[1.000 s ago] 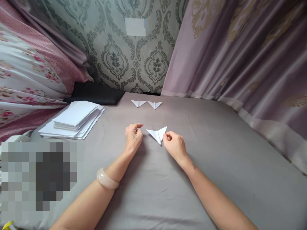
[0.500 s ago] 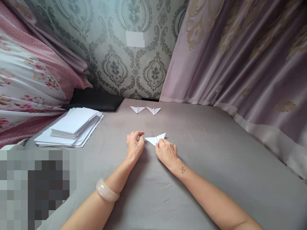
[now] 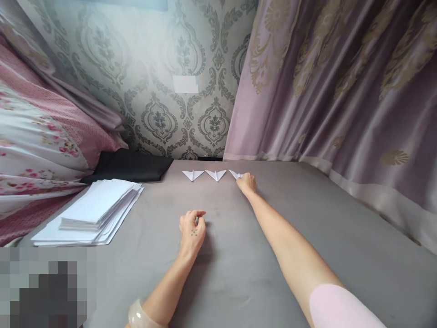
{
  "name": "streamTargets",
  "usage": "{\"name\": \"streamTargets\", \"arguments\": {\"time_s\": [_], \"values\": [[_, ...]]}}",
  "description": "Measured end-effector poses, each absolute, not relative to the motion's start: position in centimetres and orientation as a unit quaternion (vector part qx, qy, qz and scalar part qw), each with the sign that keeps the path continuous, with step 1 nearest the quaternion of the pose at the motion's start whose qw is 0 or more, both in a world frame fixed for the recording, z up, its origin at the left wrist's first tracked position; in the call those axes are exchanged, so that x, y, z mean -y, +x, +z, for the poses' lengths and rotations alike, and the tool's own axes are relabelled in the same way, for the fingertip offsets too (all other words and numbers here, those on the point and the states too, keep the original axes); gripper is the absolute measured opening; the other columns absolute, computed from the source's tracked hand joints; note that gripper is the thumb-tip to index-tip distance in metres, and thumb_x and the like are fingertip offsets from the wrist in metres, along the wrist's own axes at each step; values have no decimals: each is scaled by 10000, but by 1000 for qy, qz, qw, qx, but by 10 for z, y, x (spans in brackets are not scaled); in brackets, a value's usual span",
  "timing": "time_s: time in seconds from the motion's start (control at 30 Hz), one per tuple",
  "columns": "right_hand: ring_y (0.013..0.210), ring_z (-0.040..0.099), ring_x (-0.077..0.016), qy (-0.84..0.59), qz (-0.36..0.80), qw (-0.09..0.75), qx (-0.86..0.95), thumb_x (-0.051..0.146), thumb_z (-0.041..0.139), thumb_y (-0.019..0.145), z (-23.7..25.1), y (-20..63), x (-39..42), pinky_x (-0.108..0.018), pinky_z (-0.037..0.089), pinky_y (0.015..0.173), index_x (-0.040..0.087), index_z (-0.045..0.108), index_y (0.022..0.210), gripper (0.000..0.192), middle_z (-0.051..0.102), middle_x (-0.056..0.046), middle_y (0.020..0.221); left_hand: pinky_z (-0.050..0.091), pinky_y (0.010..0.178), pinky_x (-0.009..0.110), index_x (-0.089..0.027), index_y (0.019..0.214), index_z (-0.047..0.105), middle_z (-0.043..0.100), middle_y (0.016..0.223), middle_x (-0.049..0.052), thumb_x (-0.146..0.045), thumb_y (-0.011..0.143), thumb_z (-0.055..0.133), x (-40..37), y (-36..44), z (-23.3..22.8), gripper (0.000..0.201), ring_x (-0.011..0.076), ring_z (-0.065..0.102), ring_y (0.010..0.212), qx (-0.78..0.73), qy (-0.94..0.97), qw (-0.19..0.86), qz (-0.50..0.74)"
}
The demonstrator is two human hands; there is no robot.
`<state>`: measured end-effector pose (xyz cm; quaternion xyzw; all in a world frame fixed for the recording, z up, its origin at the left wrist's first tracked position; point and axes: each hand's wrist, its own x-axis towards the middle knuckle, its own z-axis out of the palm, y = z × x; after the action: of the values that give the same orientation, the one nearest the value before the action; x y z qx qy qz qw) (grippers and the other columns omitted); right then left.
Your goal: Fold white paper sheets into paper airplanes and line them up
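At the far end of the table, my right hand [image 3: 247,183] is closed on a folded white paper airplane [image 3: 235,174], whose left wing sticks out past the fingers. The rest of that airplane is hidden by the hand. To its left lie two similar paper airplanes, a middle one [image 3: 215,175] and a left one [image 3: 193,175], side by side with their noses toward me. My left hand [image 3: 192,230] rests nearer to me on the grey cloth, loosely curled, with a gap between thumb and forefinger and nothing in it.
A stack of white paper [image 3: 97,205] lies at the left on the grey-covered table [image 3: 259,282]. Behind it is a black folded item [image 3: 136,165]. A floral curtain [image 3: 41,132] hangs at the left, a purple curtain [image 3: 290,91] at the right, and a patterned wall [image 3: 160,114] stands behind.
My right hand has carried the paper airplane away from me to the right end of the row. My left hand keeps its curled pose. The view has tilted up.
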<state>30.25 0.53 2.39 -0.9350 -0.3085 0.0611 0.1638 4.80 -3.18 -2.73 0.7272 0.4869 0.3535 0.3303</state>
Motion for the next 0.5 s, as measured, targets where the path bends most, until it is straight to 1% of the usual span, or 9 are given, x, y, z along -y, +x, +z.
{"name": "streamTargets", "arguments": {"time_s": [0.23, 0.5], "values": [[1021, 596, -206, -934, 62, 156, 314, 351, 559, 918, 22, 313, -29, -416, 517, 861, 164, 560, 1202, 340, 577, -95, 1211, 474, 826, 383, -201, 885, 685, 683, 915, 57, -141, 764, 421, 30, 49, -31, 297, 235, 588, 912, -482, 733, 326, 352], [1020, 596, -205, -930, 65, 141, 333, 351, 558, 918, 20, 314, -30, -416, 518, 859, 168, 558, 1205, 340, 576, -93, 1213, 459, 839, 384, -207, 883, 688, 683, 907, 53, -147, 767, 422, 31, 49, -31, 296, 242, 566, 921, -486, 738, 318, 344]]}}
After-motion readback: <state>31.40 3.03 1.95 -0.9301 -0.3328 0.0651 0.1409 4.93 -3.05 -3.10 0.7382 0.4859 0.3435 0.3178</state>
